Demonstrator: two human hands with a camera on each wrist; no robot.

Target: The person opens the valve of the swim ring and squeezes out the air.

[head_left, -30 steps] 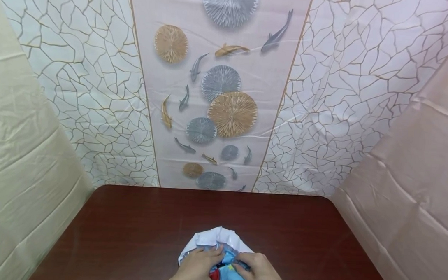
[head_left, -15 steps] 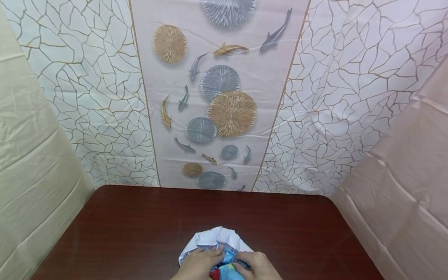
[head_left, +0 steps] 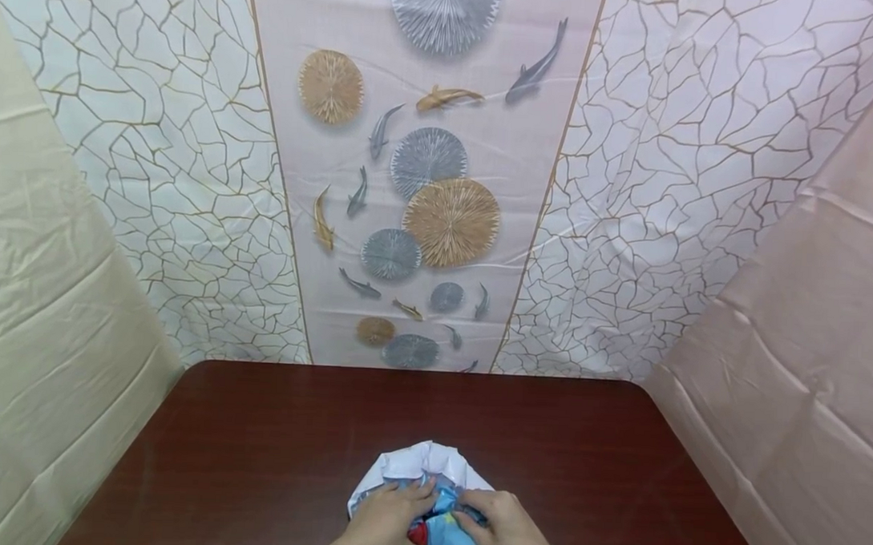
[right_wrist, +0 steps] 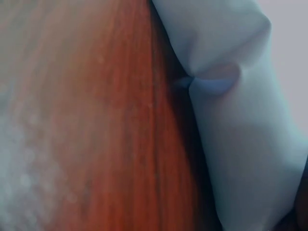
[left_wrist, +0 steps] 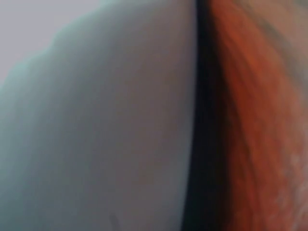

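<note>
We face a large patterned wall cloth (head_left: 439, 196) that fills the back of the scene: white areas crazed with gold lines flank 1 pale central panel of fish and round gold and gray discs. 2 plain, creased side cloths slope inward, a cream one on the left (head_left: 52, 315) and a beige one on the right (head_left: 795, 341).

Below them spreads a dark red-brown bench (head_left: 582, 454) with rounded far corners. At its near edge, in the middle, is a white bag (head_left: 427, 459), its mouth facing up toward us and its rim making a thick, creased arc on the far side. From both wrist cameras we see a blurred pale surface beside the reddish wood; the right one shows a small puckered fold.

2 bare hands meet over the bag's mouth. The left hand (head_left: 384, 521) lies over its left part, its grip loose, fingers stretched across the contents. The right hand (head_left: 505, 525) is at the right part, fingers bent inward and thumb lower; we cannot tell whether its grip is closed on anything.

Between the hands we see a light blue packet (head_left: 450, 536) with a yellow mark, and beyond it some shiny blue wrapping (head_left: 445, 498). Smallest are a dark blue piece (head_left: 477, 515) by the right thumb and a red piece (head_left: 418, 535) beside the left hand.
</note>
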